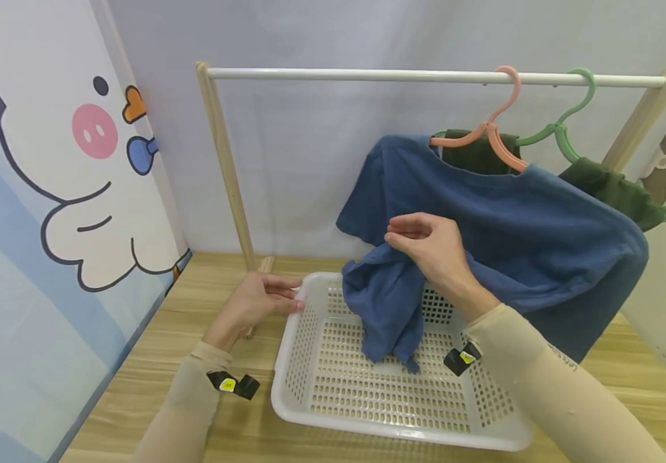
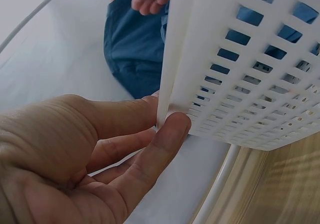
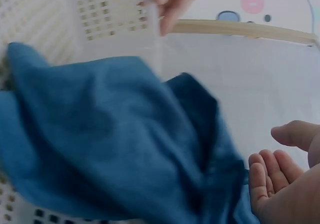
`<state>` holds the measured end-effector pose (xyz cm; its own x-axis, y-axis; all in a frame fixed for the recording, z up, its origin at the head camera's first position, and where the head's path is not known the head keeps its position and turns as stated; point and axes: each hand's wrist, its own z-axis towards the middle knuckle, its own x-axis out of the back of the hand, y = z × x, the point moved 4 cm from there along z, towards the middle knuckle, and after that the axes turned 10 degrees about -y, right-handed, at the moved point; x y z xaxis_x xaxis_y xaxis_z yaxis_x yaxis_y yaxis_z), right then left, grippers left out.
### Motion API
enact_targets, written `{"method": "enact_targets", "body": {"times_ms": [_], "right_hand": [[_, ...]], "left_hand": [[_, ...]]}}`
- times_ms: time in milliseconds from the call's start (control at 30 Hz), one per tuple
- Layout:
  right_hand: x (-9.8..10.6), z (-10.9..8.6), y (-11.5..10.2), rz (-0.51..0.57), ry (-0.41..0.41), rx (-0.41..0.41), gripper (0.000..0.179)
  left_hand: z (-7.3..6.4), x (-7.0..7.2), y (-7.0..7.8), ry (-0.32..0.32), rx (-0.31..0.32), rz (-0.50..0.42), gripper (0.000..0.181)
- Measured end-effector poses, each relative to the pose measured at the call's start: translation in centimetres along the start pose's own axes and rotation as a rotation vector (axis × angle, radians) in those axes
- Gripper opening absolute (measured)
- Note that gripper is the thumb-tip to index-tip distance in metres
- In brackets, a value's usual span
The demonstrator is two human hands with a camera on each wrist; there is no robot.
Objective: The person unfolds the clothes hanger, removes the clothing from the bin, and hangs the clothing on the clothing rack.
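My left hand (image 1: 260,299) pinches the left rim of a white plastic laundry basket (image 1: 286,360), thumb on one side and fingers on the other in the left wrist view. A crumpled blue garment (image 1: 381,302) hangs down into the basket from its far side. Just above that garment is my right hand (image 1: 431,247), its fingers loosely bent. In the right wrist view a gap shows between thumb and fingertips, and nothing is held there. Behind it a blue shirt (image 1: 483,206) hangs tilted on a pink hanger (image 1: 506,116).
A clothes rack with a white bar (image 1: 338,76) and wooden posts (image 1: 225,161) stands behind the basket on a wood-grain table (image 1: 130,386). A dark green garment (image 1: 610,186) hangs on a green hanger (image 1: 584,96) at the right. Cartoon-printed panel (image 1: 78,193) at left.
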<state>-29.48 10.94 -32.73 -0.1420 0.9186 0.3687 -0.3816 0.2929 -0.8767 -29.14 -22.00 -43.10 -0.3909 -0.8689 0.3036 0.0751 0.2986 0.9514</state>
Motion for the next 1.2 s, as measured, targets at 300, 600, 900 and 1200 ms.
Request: {"method": "enact_targets", "body": {"times_ms": [300,600,900,1200], "right_hand": [[-1.1,-0.6,3.6,-0.144,-0.037,-0.157,0.040],[-1.9,-1.0,5.4,-0.273,-0.099,-0.196,0.052],[-2.3,-1.2,6.0,-0.335,-0.113,-0.158,0.049],[-2.3,-1.3,6.2,-0.334,-0.053,-0.169,0.042]], "left_hand": [[-0.2,0.0,0.3,0.007,0.001,0.002,0.051],[-0.1,0.1,0.3,-0.001,0.000,-0.007,0.053],[-0.2,0.0,0.2,0.001,0.003,-0.010,0.053],[-0.3,0.1,0.3,-0.006,-0.014,-0.009,0.053]]}}
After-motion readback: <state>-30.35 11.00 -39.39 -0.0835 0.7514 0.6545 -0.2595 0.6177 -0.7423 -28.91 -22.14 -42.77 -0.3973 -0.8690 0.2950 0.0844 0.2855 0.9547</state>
